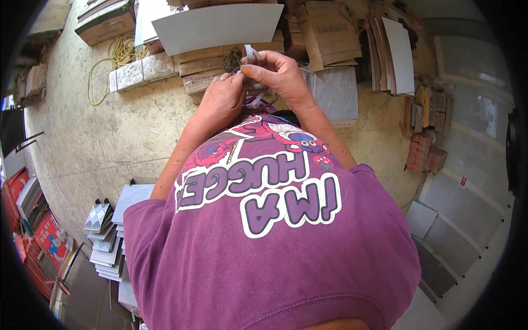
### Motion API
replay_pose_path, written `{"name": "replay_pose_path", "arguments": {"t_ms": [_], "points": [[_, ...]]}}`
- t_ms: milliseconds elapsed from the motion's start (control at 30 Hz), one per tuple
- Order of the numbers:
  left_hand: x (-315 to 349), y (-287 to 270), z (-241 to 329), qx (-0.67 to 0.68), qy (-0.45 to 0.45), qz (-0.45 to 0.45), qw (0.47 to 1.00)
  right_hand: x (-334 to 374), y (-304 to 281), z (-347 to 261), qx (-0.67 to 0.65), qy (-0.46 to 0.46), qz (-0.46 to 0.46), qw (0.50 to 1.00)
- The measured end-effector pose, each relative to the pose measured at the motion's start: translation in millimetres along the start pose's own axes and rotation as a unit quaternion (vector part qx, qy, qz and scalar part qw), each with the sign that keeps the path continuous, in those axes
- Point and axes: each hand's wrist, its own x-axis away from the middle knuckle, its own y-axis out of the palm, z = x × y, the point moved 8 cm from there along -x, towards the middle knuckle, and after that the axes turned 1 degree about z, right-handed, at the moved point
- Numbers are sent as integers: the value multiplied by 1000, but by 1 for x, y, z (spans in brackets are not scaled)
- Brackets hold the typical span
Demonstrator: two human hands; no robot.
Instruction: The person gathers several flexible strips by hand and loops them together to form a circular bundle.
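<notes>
— Just in front of the purple shirt (pixel 269 258), what are the two hands doing?

— Both are raised together above the concrete floor (pixel 110 137); the right hand (pixel 278 74) has its fingers (pixel 250 71) pinched shut on a pale flat strap (pixel 252 54), which loops up just above that hand; the left hand (pixel 223 99), touching the right from the left side, is curled closed on the lower run of the same strap.

— Which step does that look like?

— My guess is that the strap is being threaded or folded between the hands; the next move likely calls for a firm pinch from the right fingers while the left feeds or pulls slack; the loop is thin and could slip.

— Counts?

— One strap that I can make out; two hands; beyond the hands, one large grey board (pixel 220 25) lying on stacked cardboard boxes (pixel 209 63), too jumbled to count; one coil of yellow cord (pixel 118 55) to the left of the board; left of the shirt, one fanned stack of grey tiles (pixel 107 242), number unclear.
</notes>
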Motion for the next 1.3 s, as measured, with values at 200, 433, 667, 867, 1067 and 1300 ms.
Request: {"name": "replay_pose_path", "arguments": {"t_ms": [200, 433, 667, 867, 1067, 1300], "points": [[2, 4, -2, -10, 5, 20, 1000, 0, -2, -1, 23, -14, 39, 999], [4, -7, 2, 97, 4, 72, 993, -2, -10, 0, 28, -39, 43, 998], [9, -11, -12, 201, -65, 133, 968, 0, -8, -2, 24, -33, 43, 998], [9, -18, -13, 319, -54, 200, 925, 0, -7, -5, 15, -33, 42, 998], [5, -33, -9, 219, 53, 278, 934, 1, -4, -6, 48, -49, 52, 996], [3, -36, -9, 245, -18, 266, 932, 0, 2, -13, 89, -93, 50, 990]]}}
